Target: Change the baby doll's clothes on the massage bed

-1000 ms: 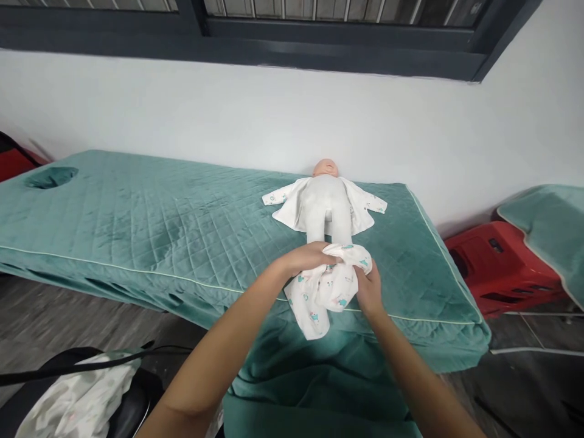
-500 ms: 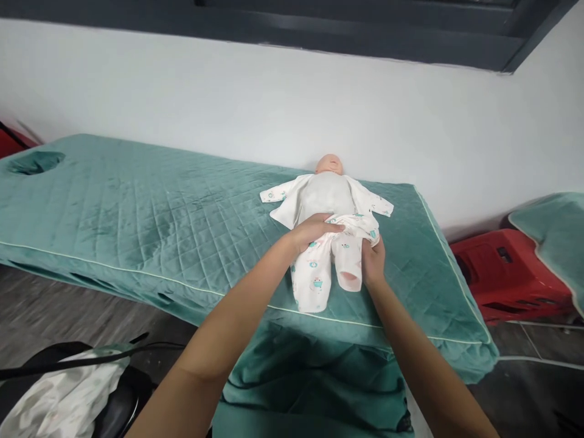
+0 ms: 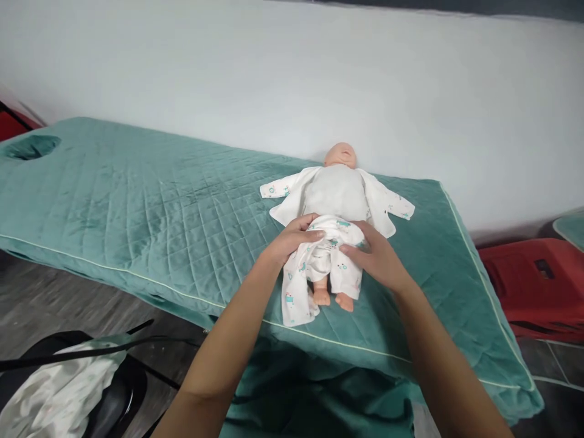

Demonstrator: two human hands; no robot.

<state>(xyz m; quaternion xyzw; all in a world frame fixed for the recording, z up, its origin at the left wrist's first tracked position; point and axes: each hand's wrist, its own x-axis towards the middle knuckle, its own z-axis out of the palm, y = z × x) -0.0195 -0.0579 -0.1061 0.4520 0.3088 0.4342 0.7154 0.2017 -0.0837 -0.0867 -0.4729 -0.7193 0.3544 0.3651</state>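
A baby doll (image 3: 340, 156) lies on its back on a green quilted bed (image 3: 205, 207), its head towards the wall. It wears a white printed jacket (image 3: 285, 213), spread wide at the front over a pale torso. White printed trousers (image 3: 345, 271) are bunched about its hips and legs. My left hand (image 3: 296, 238) pinches the trousers' waist on the left side, thumb on top. On the other side, my right hand (image 3: 375, 252) grips the waist cloth between thumb and fingers. Both doll feet (image 3: 322, 295) show. The left trouser leg (image 3: 294, 304) lies flat beside the nearer foot.
A hole (image 3: 31, 147) opens in the bed's left end. White printed cloth (image 3: 59, 389) lies on a black seat (image 3: 121, 395) at the lower left. A red plastic chair or stool (image 3: 533, 283) stands past the right end. The wall (image 3: 205, 73) borders the far side.
The doll's feet have come into view below the trousers. The left trouser leg has shifted outwards and crumpled. My right hand has moved from beside the trousers onto their waist. The camera has tilted down.
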